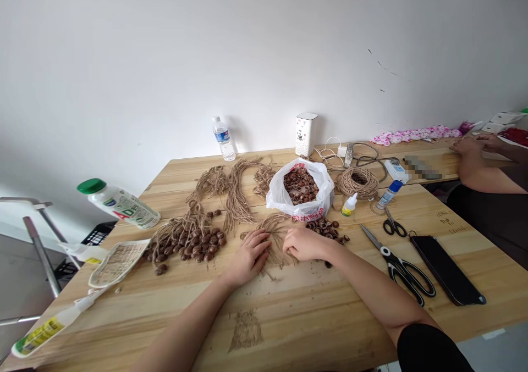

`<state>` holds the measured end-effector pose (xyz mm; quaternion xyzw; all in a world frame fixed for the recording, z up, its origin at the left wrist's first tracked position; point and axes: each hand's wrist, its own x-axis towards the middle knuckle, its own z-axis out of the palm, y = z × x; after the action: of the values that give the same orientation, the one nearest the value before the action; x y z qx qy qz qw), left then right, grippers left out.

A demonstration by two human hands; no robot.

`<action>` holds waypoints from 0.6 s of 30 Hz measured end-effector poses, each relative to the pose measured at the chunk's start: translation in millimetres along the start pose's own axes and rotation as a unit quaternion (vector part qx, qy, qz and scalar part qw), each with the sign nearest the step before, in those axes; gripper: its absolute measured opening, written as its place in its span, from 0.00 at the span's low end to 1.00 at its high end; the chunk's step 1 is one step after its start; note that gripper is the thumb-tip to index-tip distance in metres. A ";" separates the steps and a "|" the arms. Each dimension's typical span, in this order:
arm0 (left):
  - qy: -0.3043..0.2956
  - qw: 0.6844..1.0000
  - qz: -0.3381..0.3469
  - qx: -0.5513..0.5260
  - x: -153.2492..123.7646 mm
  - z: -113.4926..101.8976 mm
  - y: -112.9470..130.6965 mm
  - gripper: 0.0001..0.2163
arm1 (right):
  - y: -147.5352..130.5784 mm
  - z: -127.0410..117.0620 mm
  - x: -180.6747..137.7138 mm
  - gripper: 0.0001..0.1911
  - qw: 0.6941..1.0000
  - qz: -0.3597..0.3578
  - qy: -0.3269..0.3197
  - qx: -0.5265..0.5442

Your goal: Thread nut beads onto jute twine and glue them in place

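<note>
The left hand (pixel 248 255) is lying fairly flat on a fan of thin tan twine strands (pixel 275 228) between the hands on the pale wooden table (pixel 325 317); the right hand (pixel 305 244) is curling narrowly beside it, its grip hidden. Leftward, glossy brown round beads (pixel 202 244) with attached twine are seemingly lying finished; loose brown shells (pixel 328 229) are apparently awaiting stringing.

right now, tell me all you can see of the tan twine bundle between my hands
The tan twine bundle looks like rough natural fibre, its thin strands fanned loosely on the pale wooden table, nearer than the white plastic bag. Your bare left hand lies palm down over its left side; your bare right hand is curled at its right, any grip hidden.
</note>
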<state>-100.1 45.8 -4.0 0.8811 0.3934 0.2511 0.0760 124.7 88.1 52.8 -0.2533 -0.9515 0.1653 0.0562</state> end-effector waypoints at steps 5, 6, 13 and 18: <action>-0.001 1.000 0.001 -0.001 1.0 -0.6 1.4 0.15 | 6.2 0.5 3.6 0.10 0.988 0.113 0.103 -0.025; -0.002 1.000 0.001 -0.001 1.3 -0.8 1.6 0.15 | 6.9 3.0 5.6 0.08 0.985 0.127 0.113 -0.032; 0.004 1.000 0.006 -0.005 1.2 -0.7 1.3 0.15 | 5.4 23.1 18.1 0.06 0.980 0.146 0.121 -0.066; 0.002 1.000 0.004 0.003 0.8 -0.1 1.0 0.15 | 5.0 24.0 17.3 0.10 0.984 0.120 0.105 -0.082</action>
<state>-99.0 45.8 -3.2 0.8825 0.3904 0.2523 0.0714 107.5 93.9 29.0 -0.3852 -0.9134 0.0642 0.1148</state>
